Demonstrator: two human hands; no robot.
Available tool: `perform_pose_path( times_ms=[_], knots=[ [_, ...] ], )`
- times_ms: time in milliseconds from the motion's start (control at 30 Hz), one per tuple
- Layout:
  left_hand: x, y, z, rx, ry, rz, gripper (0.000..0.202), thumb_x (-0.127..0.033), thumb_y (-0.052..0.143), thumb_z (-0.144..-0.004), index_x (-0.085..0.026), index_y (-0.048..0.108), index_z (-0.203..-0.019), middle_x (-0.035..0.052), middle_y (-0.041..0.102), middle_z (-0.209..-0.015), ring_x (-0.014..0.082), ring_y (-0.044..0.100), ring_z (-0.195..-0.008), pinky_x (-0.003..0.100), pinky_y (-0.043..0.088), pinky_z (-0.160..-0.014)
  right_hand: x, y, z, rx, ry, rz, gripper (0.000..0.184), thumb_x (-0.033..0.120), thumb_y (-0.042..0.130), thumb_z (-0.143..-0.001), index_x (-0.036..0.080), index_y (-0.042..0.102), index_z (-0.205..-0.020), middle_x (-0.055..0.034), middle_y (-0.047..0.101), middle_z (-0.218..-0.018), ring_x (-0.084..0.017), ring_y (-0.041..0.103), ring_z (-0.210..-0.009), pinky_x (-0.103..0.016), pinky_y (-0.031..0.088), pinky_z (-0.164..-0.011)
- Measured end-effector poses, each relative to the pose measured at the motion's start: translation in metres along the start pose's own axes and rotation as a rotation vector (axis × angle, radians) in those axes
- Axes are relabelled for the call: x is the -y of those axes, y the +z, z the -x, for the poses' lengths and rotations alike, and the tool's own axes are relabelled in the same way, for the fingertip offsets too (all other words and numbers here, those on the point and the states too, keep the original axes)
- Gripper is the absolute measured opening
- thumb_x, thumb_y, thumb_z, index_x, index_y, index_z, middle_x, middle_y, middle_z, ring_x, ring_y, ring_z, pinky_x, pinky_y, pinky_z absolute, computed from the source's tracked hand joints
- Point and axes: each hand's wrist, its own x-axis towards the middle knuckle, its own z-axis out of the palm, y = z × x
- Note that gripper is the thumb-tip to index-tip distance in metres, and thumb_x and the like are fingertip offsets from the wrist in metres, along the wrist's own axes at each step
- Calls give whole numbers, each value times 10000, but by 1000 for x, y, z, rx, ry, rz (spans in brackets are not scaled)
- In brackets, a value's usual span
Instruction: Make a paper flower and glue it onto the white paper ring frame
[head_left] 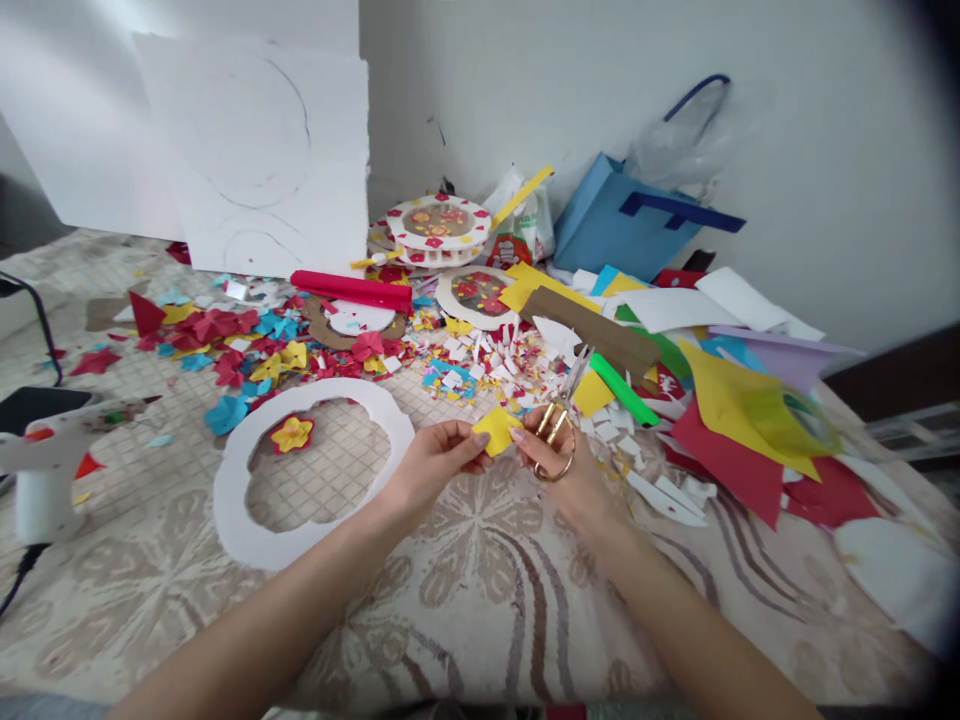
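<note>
A small piece of yellow paper (pixel 495 431) is stretched between my two hands above the front of the table. My left hand (pixel 448 450) pinches its left edge between thumb and fingers. On the other side my right hand (pixel 553 455) pinches the right edge, and gold-handled scissors (pixel 556 420) hang on its fingers with the blades pointing up and away. To the left lies a white scalloped ring (pixel 247 500) cut from card or foam. Inside the ring sits a yellow and red paper flower (pixel 292 434).
Paper scraps and red, blue and yellow flowers (pixel 225 330) cover the middle. A glue gun (pixel 52 470) stands at far left. Coloured sheets (pixel 735 440) and green tape (pixel 795 420) lie right. Behind are a decorated round piece (pixel 439 225), white board (pixel 262 150) and blue bag (pixel 622 215).
</note>
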Motion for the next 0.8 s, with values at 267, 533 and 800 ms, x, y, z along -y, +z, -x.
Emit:
perform_pose_path(
  times_ms=[267, 533, 800],
  knots=[
    [-2, -2, -1, 14, 31, 30, 325, -390, 759, -666, -139, 568, -745, 9, 656, -654, 85, 579, -609, 222, 461, -640, -6, 0, 3, 58, 59, 3, 302, 354, 751, -677, 221, 519, -817, 53, 520, -653, -96, 495, -526, -235, 382, -491],
    [-2, 0, 0, 0, 41, -68, 327, -391, 749, -667, -139, 552, -732, 9, 646, -644, 93, 575, -597, 233, 451, -620, -9, 1, 4, 27, 45, 10, 282, 330, 727, -702, 211, 507, -830, 60, 520, -672, -84, 502, -529, -220, 378, -499],
    [-2, -1, -2, -34, 67, -117, 338, -396, 768, -639, -129, 571, -705, 1, 626, -624, 87, 562, -572, 221, 442, -584, -4, 0, 6, 92, 40, 80, 258, 317, 706, -719, 204, 498, -823, 49, 519, -681, -87, 488, -542, -228, 384, -516]
  ],
)
